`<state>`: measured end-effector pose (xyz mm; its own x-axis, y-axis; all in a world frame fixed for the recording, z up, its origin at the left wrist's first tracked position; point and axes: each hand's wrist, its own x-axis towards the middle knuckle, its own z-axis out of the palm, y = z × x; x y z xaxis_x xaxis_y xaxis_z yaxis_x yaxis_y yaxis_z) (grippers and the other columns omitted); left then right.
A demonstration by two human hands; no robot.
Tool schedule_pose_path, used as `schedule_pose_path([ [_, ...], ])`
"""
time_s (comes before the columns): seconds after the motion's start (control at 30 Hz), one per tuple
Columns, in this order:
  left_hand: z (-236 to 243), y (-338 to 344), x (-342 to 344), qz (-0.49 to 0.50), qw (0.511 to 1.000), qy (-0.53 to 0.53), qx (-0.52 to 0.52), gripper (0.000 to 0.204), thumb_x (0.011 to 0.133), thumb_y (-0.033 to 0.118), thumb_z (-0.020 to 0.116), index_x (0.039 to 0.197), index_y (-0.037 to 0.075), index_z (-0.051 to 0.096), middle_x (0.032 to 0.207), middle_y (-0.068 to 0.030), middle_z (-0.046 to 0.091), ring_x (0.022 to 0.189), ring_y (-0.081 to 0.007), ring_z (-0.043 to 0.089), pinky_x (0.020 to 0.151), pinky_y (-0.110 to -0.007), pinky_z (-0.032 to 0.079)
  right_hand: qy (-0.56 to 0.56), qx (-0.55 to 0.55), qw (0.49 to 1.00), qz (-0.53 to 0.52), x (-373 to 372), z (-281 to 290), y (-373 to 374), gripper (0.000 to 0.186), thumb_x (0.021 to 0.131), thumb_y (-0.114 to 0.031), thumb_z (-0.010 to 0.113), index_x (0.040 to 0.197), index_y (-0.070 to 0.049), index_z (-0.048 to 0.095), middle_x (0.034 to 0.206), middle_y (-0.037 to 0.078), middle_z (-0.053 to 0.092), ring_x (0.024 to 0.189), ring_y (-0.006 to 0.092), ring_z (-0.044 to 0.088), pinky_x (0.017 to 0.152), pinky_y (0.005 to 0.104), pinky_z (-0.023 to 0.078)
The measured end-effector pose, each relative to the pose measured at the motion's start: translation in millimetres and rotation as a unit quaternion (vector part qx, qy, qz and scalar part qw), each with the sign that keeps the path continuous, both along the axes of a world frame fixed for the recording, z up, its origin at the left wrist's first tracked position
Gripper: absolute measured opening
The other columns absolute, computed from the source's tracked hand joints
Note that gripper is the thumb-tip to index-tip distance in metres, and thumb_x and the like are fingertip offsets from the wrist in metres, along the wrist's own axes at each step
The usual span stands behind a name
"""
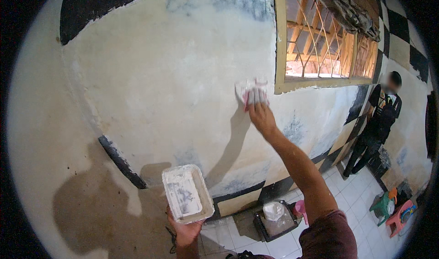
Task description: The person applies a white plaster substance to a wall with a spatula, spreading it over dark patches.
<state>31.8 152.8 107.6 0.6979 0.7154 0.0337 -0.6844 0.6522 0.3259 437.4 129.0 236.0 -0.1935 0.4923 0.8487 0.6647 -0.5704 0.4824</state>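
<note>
Hold flat spreader [247, 97] against pale wall [160, 85], beside lower corner of window frame [280, 49], right hand [259, 108] clasped over it; grip white tub [207, 199] in left hand [185, 232]. Judge mid-wall mostly coated, bluish-gray patches [293, 127] and black blocks [109, 7] apparently unfinished.

One left hand [186, 230], one right hand [259, 110]: two hands altogether. One tub [207, 208], one scraper [246, 103]. One window [329, 82], one cloth [352, 14], one other person [380, 117]. One black tray [270, 237], one white bundle [273, 211], one pink dipper [300, 208]. One green stool [380, 208], one pink stool [398, 219]: two stools.
</note>
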Motion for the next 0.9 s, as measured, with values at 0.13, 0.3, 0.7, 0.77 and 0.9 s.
schedule_pose_path([
  [0.13, 12, -4, -2, 0.016, 0.999, 0.04, -0.004, 0.057, 0.089, 0.052, 0.044, 0.133, 0.016, 0.053, 0.127, -0.006, 0.06, 0.113, -0.0304, 0.059, 0.087, -0.055, 0.052, 0.119, -0.024, 0.988, 0.091, -23, -20, -31, 0.05, 0.082, -0.004, 0.052, 0.131, 0.004, 0.046, 0.13, 0.026, 0.05, 0.12, 0.0386, 0.051, 0.095, 0.0422, 0.049],
  [0.3, 12, -10, 5, -0.007, 1.0, 0.016, 0.0, 0.059, 0.089, 0.052, 0.043, 0.134, 0.016, 0.052, 0.127, -0.0072, 0.06, 0.113, -0.0316, 0.059, 0.085, -0.055, 0.052, 0.214, 0.12, 0.966, 0.087, -5, 91, -56, 0.048, 0.083, 0.005, 0.052, 0.13, -0.008, 0.053, 0.118, 0.015, 0.062, 0.101, 0.0343, 0.062, 0.083, 0.0423, 0.052],
  [0.7, 27, -22, 9, 0.121, 0.975, 0.1, 0.157, 0.057, 0.09, 0.051, 0.043, 0.132, 0.014, 0.052, 0.126, -0.0079, 0.06, 0.113, -0.0322, 0.059, 0.087, -0.057, 0.051, 0.09, 0.009, 0.983, 0.161, 29, 144, -22, 0.014, 0.082, -0.011, 0.058, 0.092, -0.017, 0.066, 0.105, 0.007, 0.064, 0.103, 0.0289, 0.06, 0.084, 0.0412, 0.052],
  [0.77, 27, -18, 8, 0.062, 0.992, 0.063, 0.088, 0.056, 0.089, 0.05, 0.043, 0.131, 0.014, 0.054, 0.124, -0.0073, 0.061, 0.111, -0.0315, 0.06, 0.086, -0.058, 0.051, 0.052, -0.012, 0.984, 0.17, 24, 71, -29, 0.037, 0.08, -0.013, 0.062, 0.116, -0.017, 0.06, 0.115, 0.007, 0.06, 0.109, 0.0306, 0.057, 0.087, 0.0428, 0.051],
  [0.9, 24, -13, 8, 0.004, 1.0, 0.015, -0.01, 0.058, 0.088, 0.051, 0.044, 0.132, 0.014, 0.053, 0.127, -0.0083, 0.06, 0.113, -0.0334, 0.06, 0.086, -0.061, 0.05, 0.148, -0.07, 0.97, 0.182, 0, -18, -48, 0.047, 0.08, -0.013, 0.062, 0.126, -0.012, 0.055, 0.121, 0.007, 0.057, 0.114, 0.0309, 0.055, 0.092, 0.0421, 0.05],
])
